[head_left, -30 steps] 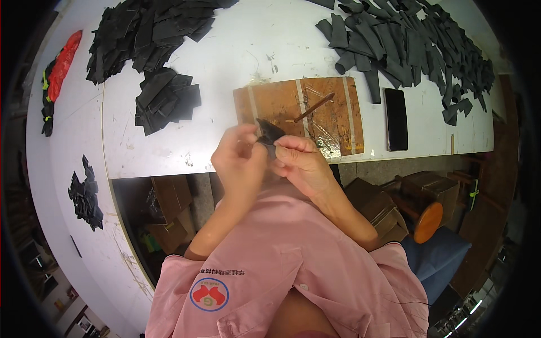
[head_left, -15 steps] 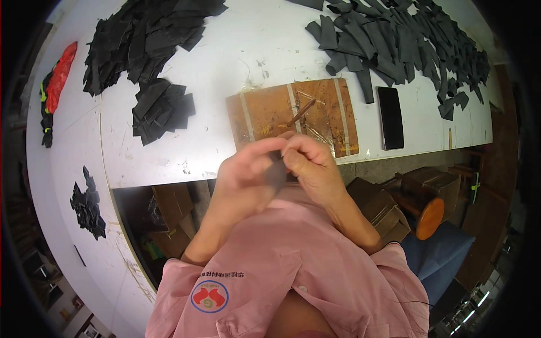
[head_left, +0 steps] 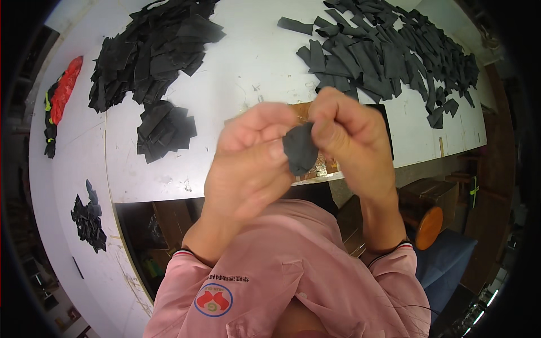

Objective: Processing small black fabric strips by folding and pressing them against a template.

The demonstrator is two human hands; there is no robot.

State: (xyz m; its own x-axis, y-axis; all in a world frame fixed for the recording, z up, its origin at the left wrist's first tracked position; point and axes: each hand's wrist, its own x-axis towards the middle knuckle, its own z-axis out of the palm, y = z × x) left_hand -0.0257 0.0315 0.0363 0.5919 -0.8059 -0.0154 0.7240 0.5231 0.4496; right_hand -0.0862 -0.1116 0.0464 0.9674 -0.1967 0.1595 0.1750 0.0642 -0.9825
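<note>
Between my two hands is a small piece of dark grey fabric point(head_left: 301, 150), bunched up and rounded. My left hand point(head_left: 251, 160) pinches its left side between thumb and fingers. At its upper right edge my right hand point(head_left: 352, 132) grips it with thumb and curled fingers. Both hands are raised over the front edge of the table. Behind them lies a brown board point(head_left: 322, 169), mostly covered by the hands.
Black fabric pieces form a big pile point(head_left: 149, 53) at the far left, with a smaller stack point(head_left: 165, 130) before it. Dark fabric strips point(head_left: 375, 56) spread over the far right of the white table point(head_left: 248, 67). A phone point(head_left: 386, 121) is partly hidden. An orange-topped stool point(head_left: 429, 228) stands at the right.
Both hands have risen and shifted right, now covering most of the board. The fabric piece, blurred and mostly hidden before, shows plainly between them.
</note>
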